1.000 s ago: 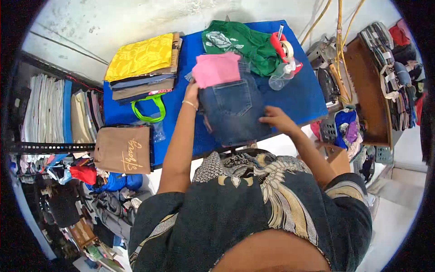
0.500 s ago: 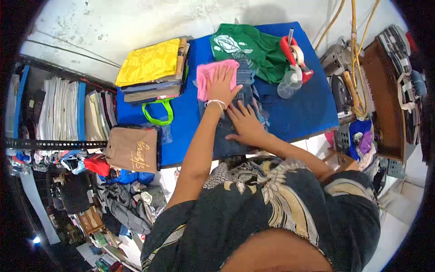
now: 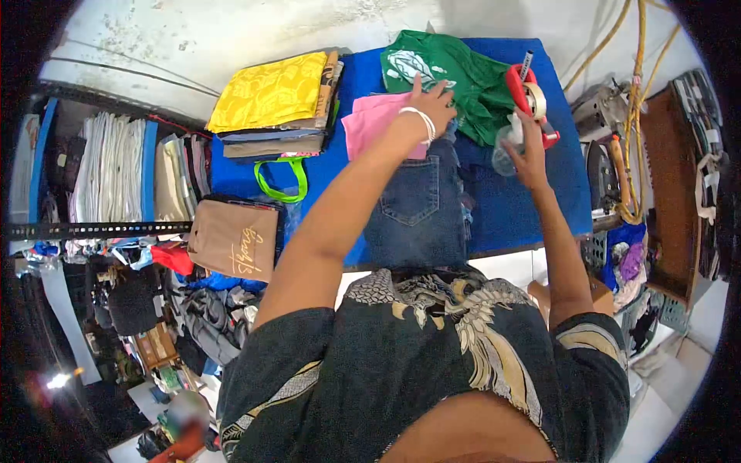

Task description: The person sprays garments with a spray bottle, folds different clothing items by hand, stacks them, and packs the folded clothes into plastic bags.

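My left hand [image 3: 432, 114] is open with spread fingers, across the edges of the folded pink cloth [image 3: 378, 116] and the crumpled green garment [image 3: 482, 81]. Beneath lies a pair of dark blue jeans [image 3: 413, 204], back pocket facing up. My right hand [image 3: 529, 158] is open, thumb and fingers apart, beside a clear spray bottle [image 3: 503, 158]; whether it touches the bottle I cannot tell. Just beyond its fingertips is a red tape dispenser [image 3: 515, 81] with a cream tape roll [image 3: 536, 100] and a marker [image 3: 527, 63] standing upright.
The blue table [image 3: 559, 197] stands against a stained wall. A folded clothes stack topped in yellow [image 3: 270, 92], a green strap [image 3: 282, 189] and a brown printed garment [image 3: 231, 239] are at left. Shelves flank both sides; an iron [image 3: 599, 171] and hanging cords [image 3: 637, 116] are at right.
My left hand has shifted up off the middle of the pink cloth toward the green garment. My right hand has left the jeans and moved right to the spray bottle. The view has shifted slightly.
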The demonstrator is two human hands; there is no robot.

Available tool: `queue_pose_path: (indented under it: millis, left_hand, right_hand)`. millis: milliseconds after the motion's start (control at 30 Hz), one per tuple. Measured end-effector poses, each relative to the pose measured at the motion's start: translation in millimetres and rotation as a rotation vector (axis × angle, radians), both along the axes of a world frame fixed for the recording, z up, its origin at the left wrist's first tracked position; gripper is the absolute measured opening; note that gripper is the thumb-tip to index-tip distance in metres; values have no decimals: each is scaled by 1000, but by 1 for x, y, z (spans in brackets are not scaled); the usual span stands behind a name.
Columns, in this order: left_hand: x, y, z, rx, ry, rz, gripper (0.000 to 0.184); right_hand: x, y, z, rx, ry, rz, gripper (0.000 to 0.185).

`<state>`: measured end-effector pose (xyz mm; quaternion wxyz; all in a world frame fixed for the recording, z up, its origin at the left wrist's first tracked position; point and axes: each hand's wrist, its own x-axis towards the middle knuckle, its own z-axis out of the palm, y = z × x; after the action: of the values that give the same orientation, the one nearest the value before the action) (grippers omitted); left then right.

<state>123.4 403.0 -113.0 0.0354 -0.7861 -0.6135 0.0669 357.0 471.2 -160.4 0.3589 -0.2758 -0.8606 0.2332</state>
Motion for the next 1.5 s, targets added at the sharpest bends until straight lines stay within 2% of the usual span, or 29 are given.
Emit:
queue_pose_path:
  millis: [33,133,200,233,300,333,367,467,567,600,633,700,800,833,900,967,1033,1133,1233,1300,1333,1367,1433,1467,1500]
  left_hand:
    - [-3,6,3,-53,22,-38,27]
    - [-12,10,22,-3,11,-114,21]
    - [-23,-3,40,94,-91,-86,23]
    - [-27,-11,47,132,-169,-56,24]
    - [-26,-26,55,165,-202,-21,26]
    - [-22,-33,55,290,-337,62,30]
    - [-19,-40,57,422,-469,145,34]
    - [-24,-68,53,652,-479,286,33]
    - [-37,-122,43,916,-513,446,28]
    - [-43,-146,34,953,-506,536,28]
    - [-49,-171,23,991,-499,624,27]
    - [-57,-223,-5,972,-409,763,31]
    - [-36,-275,-24,900,-548,996,35]
    - [-25,-281,-25,887,-545,976,34]
    - [-8,-290,-35,765,-521,996,31]
    - [11,-289,-32,667,-472,1021,29]
    - [11,-292,-41,667,-456,1036,31]
    - [-3,-301,-40,656,-324,1140,42]
    - [-42,-327,-46,640,-164,1307,62]
    - [-67,-345,-45,590,-34,1380,75]
    - [-77,-353,-47,599,-26,1389,75]
    - [-87,-361,-54,503,29,1410,77]
    - [-103,-375,-65,337,66,1403,76]
    - [-111,-382,-75,339,65,1404,76]
    - [-120,-389,-88,305,116,1326,69]
  right_hand:
    - [1,1,0,-28,-31,-38,54]
    - [-1,18,-27,-185,211,8,50]
    - [4,8,0,-772,378,181,43]
    - [10,-2,15,-955,359,262,39]
    - [14,-20,34,-815,54,545,37]
    - [13,-31,41,-623,-104,598,39]
    - [9,-37,47,-613,-106,606,39]
    - [0,-43,70,-1073,178,539,40]
    - [2,-44,69,-1043,118,649,45]
    - [8,-51,68,-875,92,634,46]
    - [14,-55,70,-834,30,682,48]
    - [24,-66,82,-780,-6,715,48]
    - [36,-77,90,-658,-13,845,43]
    - [43,-79,84,-728,-77,929,40]
    - [52,-78,69,-624,-218,1029,42]
    - [55,-77,68,-612,-226,1050,38]
    - [53,-78,73,-905,-113,791,40]
    - [46,-49,47,-720,-60,774,48]
    - [40,-44,44,-881,40,521,54]
    - [37,-28,9,-540,271,360,55]
    - [36,-21,-1,-384,252,235,52]
    - [32,-21,-12,-381,256,245,52]
    - [26,-22,-29,-418,354,87,53]
    - [26,-25,-24,-308,157,62,55]
    - [22,-31,-21,-305,156,61,55]
